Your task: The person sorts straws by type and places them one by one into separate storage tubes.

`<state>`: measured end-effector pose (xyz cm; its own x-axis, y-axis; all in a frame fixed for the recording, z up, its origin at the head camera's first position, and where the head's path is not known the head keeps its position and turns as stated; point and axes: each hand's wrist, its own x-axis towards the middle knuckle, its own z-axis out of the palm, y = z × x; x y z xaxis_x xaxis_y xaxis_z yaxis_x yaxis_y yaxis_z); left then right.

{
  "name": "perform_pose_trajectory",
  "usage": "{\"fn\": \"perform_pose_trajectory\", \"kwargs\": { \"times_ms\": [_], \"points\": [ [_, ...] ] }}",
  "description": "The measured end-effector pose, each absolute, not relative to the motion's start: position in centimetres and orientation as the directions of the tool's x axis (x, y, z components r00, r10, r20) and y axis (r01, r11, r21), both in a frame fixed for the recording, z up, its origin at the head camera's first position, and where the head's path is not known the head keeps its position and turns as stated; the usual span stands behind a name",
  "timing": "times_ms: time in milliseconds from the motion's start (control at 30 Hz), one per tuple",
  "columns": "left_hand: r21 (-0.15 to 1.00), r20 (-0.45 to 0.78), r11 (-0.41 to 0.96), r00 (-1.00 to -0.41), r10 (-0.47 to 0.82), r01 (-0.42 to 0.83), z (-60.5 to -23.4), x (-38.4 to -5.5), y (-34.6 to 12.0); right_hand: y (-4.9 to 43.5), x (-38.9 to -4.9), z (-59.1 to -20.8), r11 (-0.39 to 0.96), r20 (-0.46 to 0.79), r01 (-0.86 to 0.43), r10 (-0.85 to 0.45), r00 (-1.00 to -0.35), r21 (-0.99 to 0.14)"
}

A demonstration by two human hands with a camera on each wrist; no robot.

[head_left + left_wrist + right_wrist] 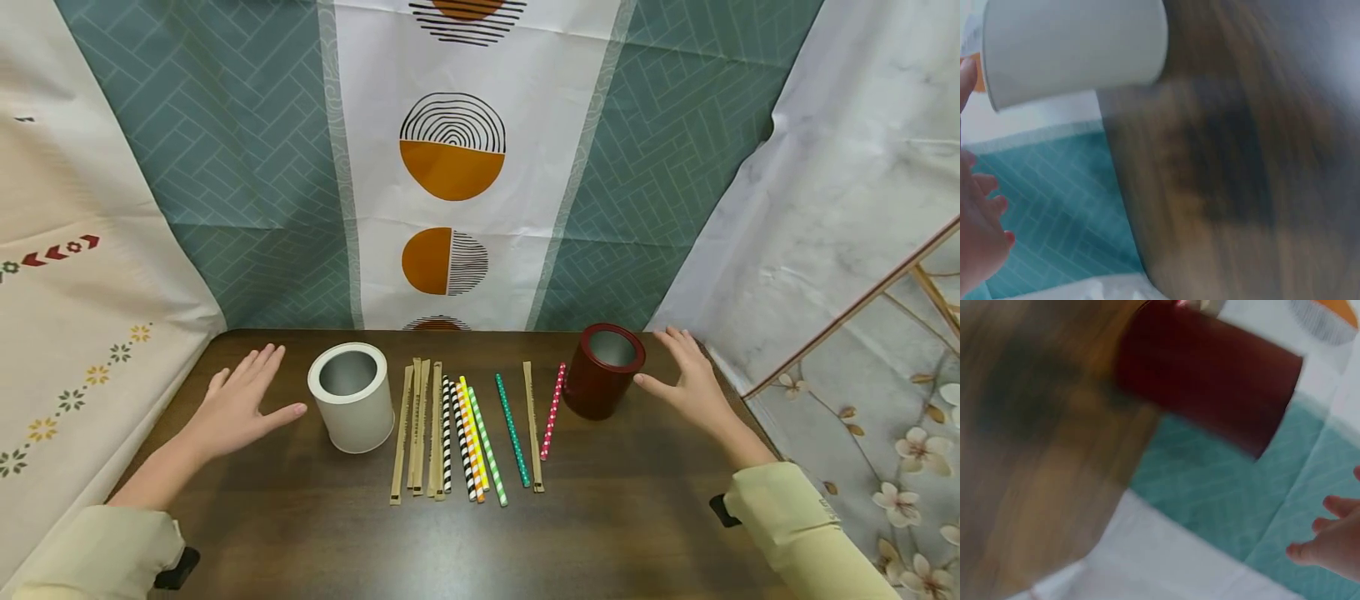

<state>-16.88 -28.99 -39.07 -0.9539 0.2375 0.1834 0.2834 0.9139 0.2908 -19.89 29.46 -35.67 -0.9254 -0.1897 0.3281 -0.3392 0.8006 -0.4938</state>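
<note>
My left hand (243, 408), fingers spread, hovers to the left of a white cylindrical canister (352, 417) with a grey inside. The thumb points toward the canister without gripping it. On the other side, my right hand (690, 385) is held beside a dark red canister (597, 387), thumb toward its rim and nothing in the grasp. Between the two canisters lie paper-wrapped straws (399, 442), black striped straws (463, 442), yellow and orange ones, a green striped straw (487, 446), a teal dotted straw (513, 429) and a pink dotted straw (553, 410).
Everything stands on a dark brown wooden table (315, 533). A teal and white patterned cloth (270, 167) hangs along the back edge. Cream cloth (82, 317) borders the left side, and a floral marble-patterned cloth (847, 275) borders the right.
</note>
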Motion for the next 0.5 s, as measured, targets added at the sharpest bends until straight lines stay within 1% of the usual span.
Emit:
{"fn": "perform_pose_trajectory", "kwargs": {
  "times_ms": [67,200,267,400,500],
  "points": [
    [0.327,0.201,0.895,-0.948,0.248,0.304,-39.0,-17.2,-28.1,28.4,-19.8,-35.4,0.76,0.375,-0.368,-0.176,-0.91,-0.536],
    [0.396,0.23,0.854,-0.937,0.264,0.338,-39.2,-17.9,-26.5,26.5,-19.5,-35.6,0.694,0.411,-0.39,-0.148,-0.9,-0.604],
    [0.424,0.244,0.835,-0.932,0.267,0.35,-39.5,-18.2,-25.9,25.7,-19.5,-35.8,0.647,0.395,-0.39,-0.147,-0.907,-0.655],
    [0.46,0.258,0.812,-0.929,0.264,0.358,-39.9,-18.7,-25.0,24.6,-19.4,-36.6,0.532,0.318,-0.36,-0.172,-0.932,-0.767],
    [0.495,0.245,0.798,-0.936,0.251,0.343,-40.2,-18.9,-24.6,23.9,-19.5,-37.3,0.479,0.269,-0.334,-0.2,-0.942,-0.812]
  ]
}}
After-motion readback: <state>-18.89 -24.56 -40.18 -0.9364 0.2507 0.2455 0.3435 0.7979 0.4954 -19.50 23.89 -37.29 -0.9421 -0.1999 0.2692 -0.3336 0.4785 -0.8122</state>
